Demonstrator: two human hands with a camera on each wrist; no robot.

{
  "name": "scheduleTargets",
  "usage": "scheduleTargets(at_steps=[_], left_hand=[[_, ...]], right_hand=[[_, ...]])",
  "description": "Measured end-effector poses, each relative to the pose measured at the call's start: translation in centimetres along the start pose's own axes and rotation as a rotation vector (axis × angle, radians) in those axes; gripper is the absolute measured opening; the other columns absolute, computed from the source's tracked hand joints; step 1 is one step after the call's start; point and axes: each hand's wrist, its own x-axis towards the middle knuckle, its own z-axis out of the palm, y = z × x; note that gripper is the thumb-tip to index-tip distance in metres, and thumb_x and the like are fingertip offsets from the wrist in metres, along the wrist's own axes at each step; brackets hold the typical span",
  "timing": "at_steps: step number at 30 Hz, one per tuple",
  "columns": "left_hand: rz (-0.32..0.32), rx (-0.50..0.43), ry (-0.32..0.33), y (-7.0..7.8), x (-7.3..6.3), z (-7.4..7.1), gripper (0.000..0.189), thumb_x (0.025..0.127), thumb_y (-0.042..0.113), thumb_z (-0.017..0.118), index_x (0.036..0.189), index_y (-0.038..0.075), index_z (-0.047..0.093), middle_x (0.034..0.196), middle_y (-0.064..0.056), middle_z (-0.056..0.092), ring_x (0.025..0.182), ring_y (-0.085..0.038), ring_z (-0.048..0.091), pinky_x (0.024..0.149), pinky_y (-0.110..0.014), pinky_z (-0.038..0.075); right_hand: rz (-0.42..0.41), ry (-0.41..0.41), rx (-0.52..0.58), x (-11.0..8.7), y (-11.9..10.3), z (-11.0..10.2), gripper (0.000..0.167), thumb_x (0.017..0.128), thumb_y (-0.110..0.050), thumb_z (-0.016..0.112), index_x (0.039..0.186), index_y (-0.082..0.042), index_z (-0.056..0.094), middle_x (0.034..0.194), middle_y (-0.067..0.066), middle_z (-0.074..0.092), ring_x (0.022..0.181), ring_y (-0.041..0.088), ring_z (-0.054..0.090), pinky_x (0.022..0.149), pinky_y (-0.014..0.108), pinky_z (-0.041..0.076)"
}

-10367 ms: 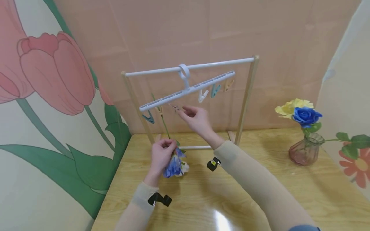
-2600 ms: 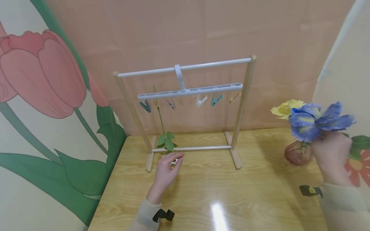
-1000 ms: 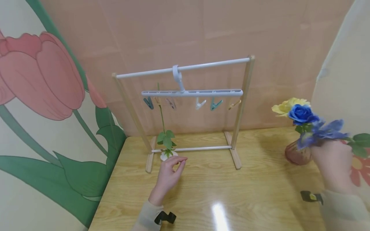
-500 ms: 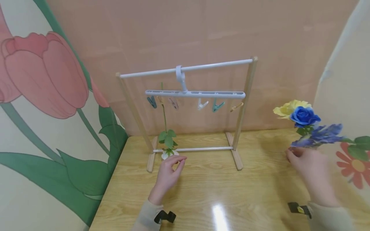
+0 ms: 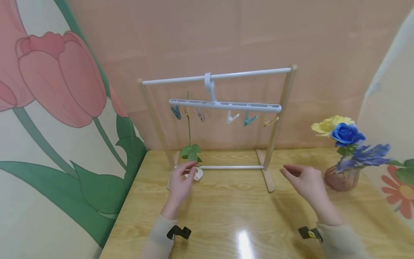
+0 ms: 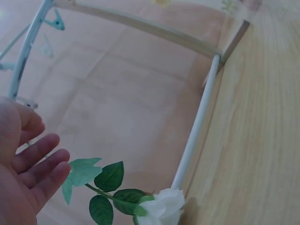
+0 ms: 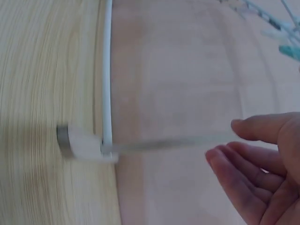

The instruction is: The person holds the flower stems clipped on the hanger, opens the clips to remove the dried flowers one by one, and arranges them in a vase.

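My left hand (image 5: 181, 181) hovers beside a white rose (image 5: 195, 174), its fingers loosely bent and holding nothing; the left wrist view shows the rose (image 6: 164, 208) and its green leaves (image 6: 110, 180) just past the fingertips. The rose hangs head down, its stem (image 5: 189, 131) clipped by a yellowish clothespin (image 5: 185, 110) under a white clip hanger (image 5: 245, 106). Between the rack and a pink glass vase (image 5: 343, 180), my right hand (image 5: 308, 185) is in the air with nothing in it. The vase holds a bluish-purple iris (image 5: 372, 155), a blue rose (image 5: 347, 134) and a yellow flower (image 5: 333, 124).
The hanger hooks over the top bar (image 5: 252, 73) of a rack with wooden posts (image 5: 280, 118) and feet (image 5: 267, 181). Several other clothespins dangle from it, including a white one (image 5: 231, 118) and a teal one (image 5: 249, 120). Everything stands on a wood-grain table (image 5: 223, 216).
The iris, earlier in my left hand by the rack, now stands in the vase. My right hand has let go of it and moved left. The hanger has swung level; my left hand stays near the white rose.
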Motion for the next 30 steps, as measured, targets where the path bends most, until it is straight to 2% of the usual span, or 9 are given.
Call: scheduleTargets(at_steps=[4,9,12,16,22,26,30], left_hand=[[-0.095,-0.049,0.074,-0.2,2.4,-0.6,0.023,0.101,0.002,0.072,0.123,-0.003,0.076,0.116,-0.016,0.077,0.105,-0.03,0.071,0.088,-0.029,0.059],[-0.195,-0.065,0.131,-0.1,5.8,-1.1,0.031,0.103,0.006,0.07,0.133,-0.003,0.07,0.127,-0.019,0.073,0.117,-0.033,0.069,0.1,-0.04,0.058],[-0.248,-0.038,0.11,-0.2,7.5,-1.0,0.036,0.106,0.012,0.067,0.139,-0.002,0.066,0.134,-0.019,0.07,0.123,-0.034,0.067,0.107,-0.046,0.054],[-0.29,-0.006,0.054,-1.0,9.3,-0.6,0.041,0.108,0.018,0.065,0.144,-0.001,0.063,0.14,-0.019,0.067,0.129,-0.034,0.064,0.111,-0.045,0.051],[-0.31,0.003,0.012,-2.0,11.1,-0.1,0.041,0.11,0.021,0.063,0.145,-0.001,0.063,0.14,-0.017,0.068,0.129,-0.034,0.064,0.11,-0.046,0.051],[-0.327,0.024,-0.018,-1.8,11.6,0.1,0.04,0.11,0.025,0.064,0.142,0.002,0.066,0.136,-0.016,0.071,0.125,-0.032,0.065,0.107,-0.046,0.053],[-0.345,0.0,-0.016,-1.8,11.7,0.3,0.038,0.109,0.021,0.066,0.139,-0.002,0.068,0.131,-0.019,0.073,0.123,-0.033,0.066,0.106,-0.047,0.053]], right_hand=[[-0.045,-0.019,0.073,0.3,-1.6,1.5,0.03,0.101,-0.034,0.078,0.116,-0.009,0.083,0.099,0.008,0.082,0.085,0.026,0.079,0.063,0.025,0.058],[-0.11,-0.052,0.214,0.7,-3.8,3.2,0.026,0.1,-0.028,0.08,0.117,-0.008,0.082,0.104,0.006,0.082,0.086,0.021,0.079,0.069,0.022,0.06],[-0.149,-0.056,0.294,0.7,-5.0,4.1,0.024,0.099,-0.024,0.081,0.117,-0.008,0.082,0.106,0.004,0.081,0.084,0.015,0.077,0.071,0.02,0.061],[-0.186,-0.059,0.385,0.6,-6.5,5.2,0.022,0.098,-0.02,0.082,0.117,-0.011,0.082,0.107,0.002,0.081,0.086,0.01,0.076,0.073,0.02,0.061],[-0.201,-0.113,0.485,0.4,-8.2,6.0,0.023,0.098,-0.019,0.082,0.119,-0.01,0.081,0.106,0.003,0.081,0.088,0.013,0.076,0.075,0.025,0.063],[-0.195,-0.138,0.51,0.2,-8.7,6.2,0.023,0.098,-0.02,0.082,0.119,-0.013,0.081,0.107,0.001,0.08,0.089,0.013,0.076,0.076,0.027,0.063],[-0.193,-0.156,0.53,0.0,-8.8,6.2,0.022,0.098,-0.021,0.082,0.119,-0.014,0.081,0.106,-0.001,0.08,0.091,0.013,0.076,0.077,0.029,0.063]])
